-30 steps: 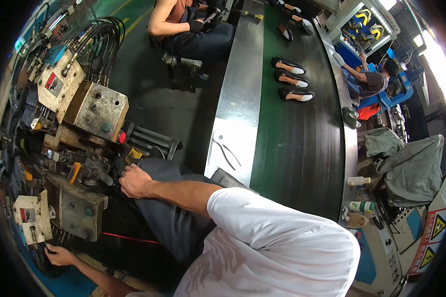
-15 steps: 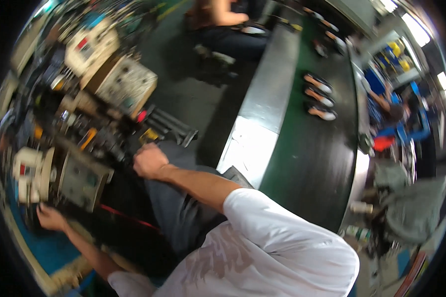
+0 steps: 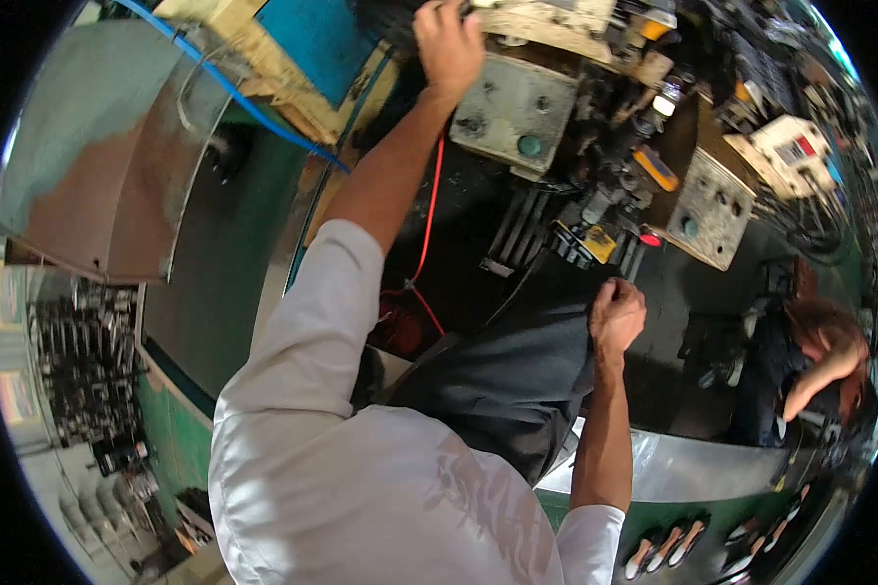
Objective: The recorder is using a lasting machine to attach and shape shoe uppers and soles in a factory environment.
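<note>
Dark floor [image 3: 234, 263] is running between machines, and workshop equipment is crowding every side. Fingers of the left hand [image 3: 449, 49] are standing slightly apart beside the cream machine housing [image 3: 546, 24] at the far middle; whether they are touching it or holding anything, I cannot tell. Fingers of the right hand [image 3: 618, 314] are curling loosely, showing nothing held, and that hand is resting at the knee of the dark trousers [image 3: 517, 370]. Just nearer than the housing, a grey control box [image 3: 512, 107] is bearing a green button [image 3: 529, 145], while a red cord [image 3: 429, 210] is hanging to its left. Farther right, a second control box [image 3: 712, 205] is showing a red button [image 3: 650, 237] at its corner. Beyond, on the right, a co-worker [image 3: 824, 361] is bending forward, and shoes [image 3: 665, 548] are lying on a green belt [image 3: 654, 509] at the near right. Judging by posture, left-hand work at the housing is seemingly the step in hand, the right hand idling; any next move is probably calling for careful fingertip placement among the cramped parts.
</note>
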A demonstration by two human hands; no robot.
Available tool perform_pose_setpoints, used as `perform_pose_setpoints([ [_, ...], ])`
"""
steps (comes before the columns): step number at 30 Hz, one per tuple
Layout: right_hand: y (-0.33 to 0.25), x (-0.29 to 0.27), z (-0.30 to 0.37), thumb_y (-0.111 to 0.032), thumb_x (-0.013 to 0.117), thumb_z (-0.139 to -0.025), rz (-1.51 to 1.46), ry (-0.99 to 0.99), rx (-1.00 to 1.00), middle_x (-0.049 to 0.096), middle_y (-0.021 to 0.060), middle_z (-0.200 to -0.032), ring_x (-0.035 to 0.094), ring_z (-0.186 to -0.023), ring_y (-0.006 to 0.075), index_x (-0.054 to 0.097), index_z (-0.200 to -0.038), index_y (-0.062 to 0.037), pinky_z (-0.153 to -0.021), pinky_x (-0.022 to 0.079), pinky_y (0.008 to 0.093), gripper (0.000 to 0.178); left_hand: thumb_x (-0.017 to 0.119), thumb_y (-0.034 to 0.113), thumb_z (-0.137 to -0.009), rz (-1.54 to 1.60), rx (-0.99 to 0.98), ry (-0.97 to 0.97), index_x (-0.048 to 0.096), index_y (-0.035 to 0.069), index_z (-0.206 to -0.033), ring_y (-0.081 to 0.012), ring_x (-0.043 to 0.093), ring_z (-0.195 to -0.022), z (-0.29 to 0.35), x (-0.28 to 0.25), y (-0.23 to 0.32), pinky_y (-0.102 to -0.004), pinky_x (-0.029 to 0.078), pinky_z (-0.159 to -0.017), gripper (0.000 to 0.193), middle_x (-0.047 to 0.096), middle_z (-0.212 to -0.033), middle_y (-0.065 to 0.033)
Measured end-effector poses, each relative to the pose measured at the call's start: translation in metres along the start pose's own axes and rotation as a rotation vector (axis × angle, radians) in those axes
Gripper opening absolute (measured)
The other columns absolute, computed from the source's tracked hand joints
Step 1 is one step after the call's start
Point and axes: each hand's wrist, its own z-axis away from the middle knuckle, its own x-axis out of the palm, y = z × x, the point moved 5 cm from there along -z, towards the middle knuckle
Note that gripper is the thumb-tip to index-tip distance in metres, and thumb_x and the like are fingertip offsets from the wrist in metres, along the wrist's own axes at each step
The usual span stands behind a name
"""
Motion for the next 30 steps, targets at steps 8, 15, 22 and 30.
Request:
perform_pose_setpoints([
  [8,0.010,0.011,-0.010,-0.028,0.066,-0.101,0.005,-0.060,0.005,0.077,0.0260,-0.107,0.073,-0.101,0.0462,0.082,-0.104,-0.0049,-0.090,0.058,0.0544,0.028,0.071,0.029,-0.103,-0.149,-0.104,-0.120,0.064,0.007,-0.138,-0.0443,0.058,-0.124,0.007,0.009,-0.004,-0.0561,0.048,-0.106,0.042,0.059,-0.131,-0.0224],
  [15,0.019,0.017,-0.004,-0.029,0.065,-0.101,0.013,-0.081,-0.016,0.078,0.0225,-0.105,0.073,-0.102,0.0449,0.082,-0.104,-0.0045,-0.092,0.057,0.0529,0.030,0.071,0.032,-0.103,-0.241,-0.172,-0.238,0.063,0.007,-0.139,-0.0445,0.058,-0.124,0.005,0.010,-0.008,-0.0563,0.050,-0.105,0.044,0.059,-0.132,-0.0226],
  [22,0.021,0.010,0.000,-0.027,0.065,-0.101,0.005,-0.013,0.013,0.078,0.0233,-0.103,0.073,-0.098,0.0446,0.082,-0.102,-0.0041,-0.090,0.057,0.0525,0.029,0.070,0.034,-0.103,-0.255,-0.211,-0.317,0.063,0.007,-0.139,-0.0446,0.058,-0.124,0.008,0.013,-0.007,-0.0564,0.051,-0.104,0.046,0.058,-0.133,-0.0227],
  [30,-0.001,0.000,0.007,-0.017,0.068,-0.094,-0.098,0.099,-0.154,0.077,0.0193,-0.094,0.072,-0.091,0.0421,0.078,-0.089,-0.0037,-0.085,0.055,0.0541,0.017,0.068,0.041,-0.103,-0.324,-0.064,-0.442,0.065,0.007,-0.138,-0.0377,0.058,-0.126,-0.001,0.001,-0.013,-0.0507,0.052,-0.108,0.049,0.063,-0.135,-0.0182],
])
